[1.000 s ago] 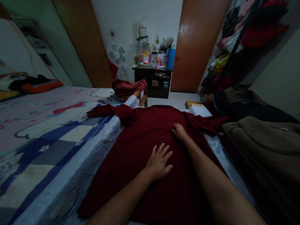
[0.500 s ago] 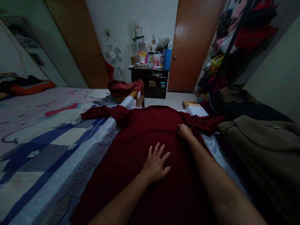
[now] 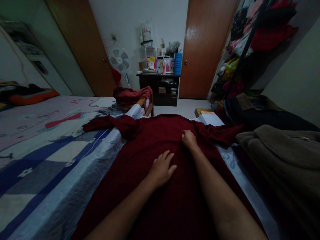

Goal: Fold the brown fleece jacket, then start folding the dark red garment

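Observation:
A dark red long-sleeved garment [image 3: 140,173] is spread out in front of me, its neckline at the far end and its sleeves reaching out to both sides. My left hand [image 3: 162,168] rests on the middle of it, palm down, fingers stretched out and nothing held. Farther up, near the right sleeve, my right hand [image 3: 189,138] touches the cloth with its fingers curled in. Whether cloth is pinched beneath those fingers is hidden.
On the left is a bed with a patterned cover [image 3: 62,153]. A folded brown-grey garment [image 3: 280,146] and dark clothes [image 3: 270,110] lie at right. Reddish cloth [image 3: 132,95] hangs over a wooden chair [image 3: 149,108]. A fan [image 3: 120,60] and dark cabinet [image 3: 160,96] stand behind.
My right hand has slid left across the garment, away from the right sleeve. The left hand has shifted slightly left, with its fingers closer together. The garment stays spread.

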A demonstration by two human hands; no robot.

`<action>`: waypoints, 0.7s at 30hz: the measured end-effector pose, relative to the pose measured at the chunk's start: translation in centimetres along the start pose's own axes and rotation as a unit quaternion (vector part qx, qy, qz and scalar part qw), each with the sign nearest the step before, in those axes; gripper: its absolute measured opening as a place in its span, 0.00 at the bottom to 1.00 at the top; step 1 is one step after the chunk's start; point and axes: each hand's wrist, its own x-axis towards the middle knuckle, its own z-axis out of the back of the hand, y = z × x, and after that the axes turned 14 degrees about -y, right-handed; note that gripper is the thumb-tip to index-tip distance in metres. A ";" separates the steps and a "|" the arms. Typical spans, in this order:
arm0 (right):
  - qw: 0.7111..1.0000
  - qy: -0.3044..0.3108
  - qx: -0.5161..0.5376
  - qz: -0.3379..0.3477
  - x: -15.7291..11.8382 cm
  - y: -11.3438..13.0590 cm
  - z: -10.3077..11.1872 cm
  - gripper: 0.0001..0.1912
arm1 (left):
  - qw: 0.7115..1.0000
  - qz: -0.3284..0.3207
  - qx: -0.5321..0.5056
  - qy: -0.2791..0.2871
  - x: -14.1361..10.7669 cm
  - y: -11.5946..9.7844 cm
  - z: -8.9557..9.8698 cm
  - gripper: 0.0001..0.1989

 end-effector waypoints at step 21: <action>0.995 -0.067 0.075 0.017 -0.6 -0.5 -4.7 0.19 | 0.959 0.243 0.132 -0.068 15.5 13.8 0.8 0.10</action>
